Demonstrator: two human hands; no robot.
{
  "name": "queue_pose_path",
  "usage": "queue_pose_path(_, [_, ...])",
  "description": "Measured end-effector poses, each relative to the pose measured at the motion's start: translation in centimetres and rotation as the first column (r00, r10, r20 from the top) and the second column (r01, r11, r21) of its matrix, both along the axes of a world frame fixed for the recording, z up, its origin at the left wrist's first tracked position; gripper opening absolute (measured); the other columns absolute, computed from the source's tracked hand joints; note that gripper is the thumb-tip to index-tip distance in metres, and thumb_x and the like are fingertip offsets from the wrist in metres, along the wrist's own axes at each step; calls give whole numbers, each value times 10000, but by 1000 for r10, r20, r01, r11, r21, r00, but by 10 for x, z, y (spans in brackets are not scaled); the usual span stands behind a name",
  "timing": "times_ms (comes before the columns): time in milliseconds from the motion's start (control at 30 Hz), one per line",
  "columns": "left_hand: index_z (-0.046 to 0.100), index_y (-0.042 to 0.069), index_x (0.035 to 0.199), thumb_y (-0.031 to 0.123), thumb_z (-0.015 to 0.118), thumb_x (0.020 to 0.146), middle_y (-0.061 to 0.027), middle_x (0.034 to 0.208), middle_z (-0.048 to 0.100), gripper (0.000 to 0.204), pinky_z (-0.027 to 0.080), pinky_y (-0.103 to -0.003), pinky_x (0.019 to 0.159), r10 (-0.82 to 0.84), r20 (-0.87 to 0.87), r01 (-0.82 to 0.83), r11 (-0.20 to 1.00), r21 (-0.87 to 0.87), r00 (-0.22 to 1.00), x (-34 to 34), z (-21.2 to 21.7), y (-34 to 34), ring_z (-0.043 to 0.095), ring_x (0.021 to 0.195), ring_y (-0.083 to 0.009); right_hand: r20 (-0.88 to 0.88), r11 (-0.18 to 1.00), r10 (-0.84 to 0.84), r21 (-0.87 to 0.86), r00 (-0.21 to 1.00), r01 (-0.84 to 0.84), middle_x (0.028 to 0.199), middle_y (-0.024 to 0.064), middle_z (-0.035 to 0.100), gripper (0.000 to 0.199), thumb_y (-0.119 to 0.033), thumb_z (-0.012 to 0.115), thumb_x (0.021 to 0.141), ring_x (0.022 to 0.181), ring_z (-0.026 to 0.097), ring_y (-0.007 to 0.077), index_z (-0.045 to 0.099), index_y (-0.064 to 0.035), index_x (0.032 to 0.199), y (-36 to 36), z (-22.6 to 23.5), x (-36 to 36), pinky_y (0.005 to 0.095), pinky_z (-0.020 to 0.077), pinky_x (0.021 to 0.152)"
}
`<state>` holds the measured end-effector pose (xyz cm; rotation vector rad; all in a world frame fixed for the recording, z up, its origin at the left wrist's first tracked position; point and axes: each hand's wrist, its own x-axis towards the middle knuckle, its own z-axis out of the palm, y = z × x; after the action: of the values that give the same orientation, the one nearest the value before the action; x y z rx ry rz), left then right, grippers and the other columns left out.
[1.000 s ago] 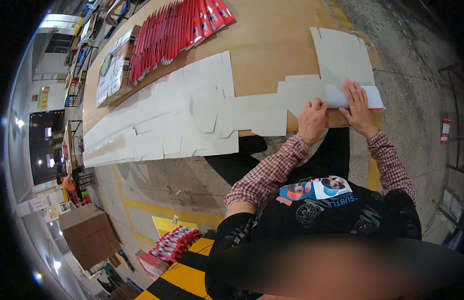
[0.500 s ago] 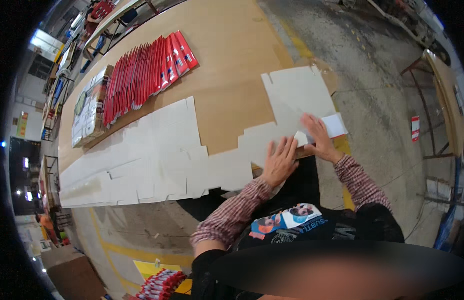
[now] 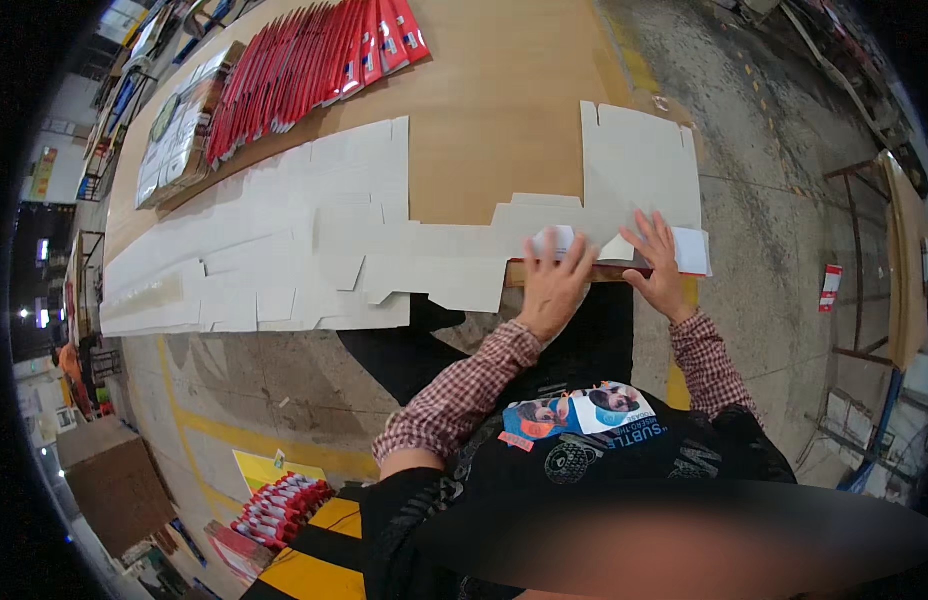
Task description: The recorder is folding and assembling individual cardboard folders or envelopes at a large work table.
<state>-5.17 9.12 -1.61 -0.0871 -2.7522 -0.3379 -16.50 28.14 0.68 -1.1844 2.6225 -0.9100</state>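
Near the front edge of the table, my left hand (image 3: 554,288) lies palm down with its fingers spread over a small white folded piece (image 3: 555,240). Its fingertips look slightly blurred. My right hand (image 3: 661,272) is open too, fingers apart, resting at a white sheet (image 3: 690,250) that has a thin red edge. Between the two hands a pointed white flap (image 3: 616,249) shows. Whether these white parts belong to one sheet I cannot tell, as the hands cover some of them. White cardboard (image 3: 454,250) lies beneath both hands.
A fanned row of red flat packets (image 3: 294,75) lies at the far left of the brown tabletop (image 3: 494,90), beside a wrapped bundle (image 3: 184,135). Several red-and-white items (image 3: 281,508) stand low at the left. Another table (image 3: 899,270) is at the right.
The whole view has shifted, so the table sits higher in the picture. My left hand has come onto the small white folded piece, and the gap between my hands is wider.
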Motion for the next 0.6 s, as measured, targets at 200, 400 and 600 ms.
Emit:
queue_pose_path(200, [264, 254, 1435, 331, 666, 755, -57, 1479, 250, 794, 188, -717, 959, -34, 61, 49, 966, -254, 998, 5, -10, 7, 255, 1305, -430, -249, 925, -297, -316, 922, 212, 1473, 162, 262, 619, -493, 581, 848, 1367, 189, 377, 477, -103, 1317, 33, -5, 14, 465, 149, 1108])
queue_pose_path(400, [221, 99, 1438, 540, 767, 556, -66, 1477, 261, 1127, 155, -665, 1026, -437, 279, 431, 898, 85, 855, -14, 18, 33, 201, 1352, -385, 719, 234, -271, -597, 641, 768, 1346, 161, 412, 426, -212, 523, 940, 1231, 420, 237, 424, 15, 1285, 48, -53, 20, 386, 327, 1023])
queue_pose_path(600, [456, 29, 1282, 504, 719, 612, -187, 1350, 394, 862, 168, -606, 1062, -272, 306, 290, 957, -16, 912, 12, 14, 23, 255, 1316, -398, -244, 983, 180, 64, 953, -169, 1510, 144, 168, 705, -129, 555, 783, 1381, 151, 375, 295, -194, 1434, -55, 28, 1, 500, 147, 1109])
